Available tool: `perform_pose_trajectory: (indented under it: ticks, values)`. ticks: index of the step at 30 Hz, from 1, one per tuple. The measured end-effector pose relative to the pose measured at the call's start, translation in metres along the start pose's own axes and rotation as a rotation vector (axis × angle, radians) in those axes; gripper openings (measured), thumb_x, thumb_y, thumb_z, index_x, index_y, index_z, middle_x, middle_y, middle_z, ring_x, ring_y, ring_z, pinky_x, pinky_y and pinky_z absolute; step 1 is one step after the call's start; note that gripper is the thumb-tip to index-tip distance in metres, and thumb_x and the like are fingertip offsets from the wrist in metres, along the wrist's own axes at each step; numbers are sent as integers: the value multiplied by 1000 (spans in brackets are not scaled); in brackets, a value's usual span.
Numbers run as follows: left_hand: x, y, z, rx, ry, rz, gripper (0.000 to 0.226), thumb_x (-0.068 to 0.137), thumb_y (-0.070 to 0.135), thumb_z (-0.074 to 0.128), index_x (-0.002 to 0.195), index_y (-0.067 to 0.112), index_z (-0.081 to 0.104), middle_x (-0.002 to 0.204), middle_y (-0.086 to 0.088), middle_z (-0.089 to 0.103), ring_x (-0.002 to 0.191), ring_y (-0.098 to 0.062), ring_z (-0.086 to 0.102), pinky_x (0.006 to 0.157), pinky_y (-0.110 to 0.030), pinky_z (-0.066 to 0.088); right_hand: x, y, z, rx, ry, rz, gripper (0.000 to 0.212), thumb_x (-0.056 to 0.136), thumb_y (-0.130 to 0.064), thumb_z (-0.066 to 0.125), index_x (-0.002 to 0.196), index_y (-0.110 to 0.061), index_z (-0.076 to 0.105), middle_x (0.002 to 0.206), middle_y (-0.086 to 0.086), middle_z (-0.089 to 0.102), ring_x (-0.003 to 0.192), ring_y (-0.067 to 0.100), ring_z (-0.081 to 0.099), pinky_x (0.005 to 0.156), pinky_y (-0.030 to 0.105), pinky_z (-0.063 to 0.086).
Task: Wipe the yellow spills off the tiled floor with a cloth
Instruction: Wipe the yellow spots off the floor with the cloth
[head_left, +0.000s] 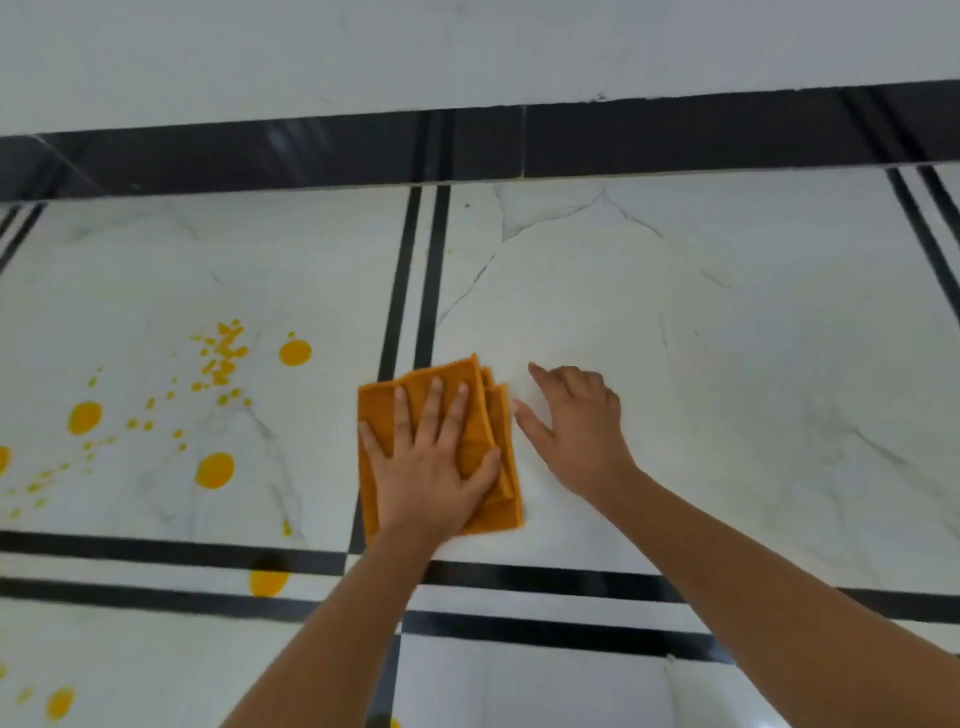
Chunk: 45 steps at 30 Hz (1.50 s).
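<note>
The left hand presses flat, fingers spread, on the folded orange cloth; the right hand rests open on the tiled floor just beside it. The yellow spills lie beyond the left hand's outer side; that hand is nearer.

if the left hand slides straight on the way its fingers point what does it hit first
Likely only bare tiled floor until the black skirting at the wall; the yellow spills lie left of the left hand.
</note>
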<state>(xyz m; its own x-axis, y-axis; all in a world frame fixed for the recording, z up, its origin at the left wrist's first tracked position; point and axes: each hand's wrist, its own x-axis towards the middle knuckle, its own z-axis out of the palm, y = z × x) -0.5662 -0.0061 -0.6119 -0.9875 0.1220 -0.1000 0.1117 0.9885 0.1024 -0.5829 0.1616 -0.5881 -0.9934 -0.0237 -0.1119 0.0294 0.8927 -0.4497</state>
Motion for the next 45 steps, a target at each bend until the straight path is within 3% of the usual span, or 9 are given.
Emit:
perform_pose_trajectory:
  ticks: [6,12,16,20,23,28,32,38,45]
  values:
    - [-34,-4,-3,-240,27,-117,89,74,73,10,148,25,-5,157,6,3,144,-16,-7,112,-46,-13,-9,-61,15,252,-169,280,48,82,-48,61,112,-13,49,107,5,60,102,25,55,86,37,46]
    - [-52,-24,-24,-390,141,-220,85,76,66,10,149,23,8,157,3,9,144,-14,-1,114,-40,-7,-7,-82,4,666,-308,571,30,83,-20,69,102,-5,53,103,12,61,98,30,60,82,38,50]
    - [-55,-33,-43,-418,166,-292,75,85,59,20,149,23,7,158,3,5,144,-14,-3,114,-39,-6,-10,-87,-42,773,-277,462,27,86,-12,64,109,1,59,107,19,63,90,30,61,80,41,50]
    - [-52,-31,-52,-427,182,-297,64,95,50,27,149,22,5,158,3,2,144,-13,-6,114,-38,-7,0,-97,-87,523,-106,261,12,85,-14,61,80,-4,57,75,14,56,69,22,55,63,27,46]
    - [-49,-29,-58,-458,214,-286,71,87,55,16,149,21,8,158,3,6,144,-12,-3,114,-37,-5,-2,-111,-96,373,-105,135,25,88,-20,60,68,-9,48,63,2,45,56,13,47,52,18,37]
    - [-49,-30,-62,-487,251,-334,72,86,55,13,149,21,13,157,1,11,145,-14,1,115,-40,-1,-15,-114,-73,591,-268,239,37,93,-33,53,114,-4,58,103,9,61,92,25,61,80,34,53]
    - [-45,-21,-58,-398,204,-268,67,91,54,14,149,19,10,158,-1,9,145,-16,-1,115,-39,-4,-20,-84,-59,439,-176,280,42,97,-32,41,118,0,57,99,18,62,92,28,60,85,37,47]
    - [5,27,-39,-201,42,0,73,88,58,9,149,19,4,158,-2,7,145,-21,-1,114,-44,-6,-14,-31,-33,190,-87,262,47,98,-38,35,139,-15,39,141,10,44,127,28,44,104,41,38]
    - [49,18,-7,-62,-76,-17,74,87,68,12,147,31,-13,157,6,-12,143,-24,-14,110,-56,-10,3,-4,-19,-48,-99,96,51,99,-38,29,144,-15,28,151,6,32,139,23,27,113,38,22]
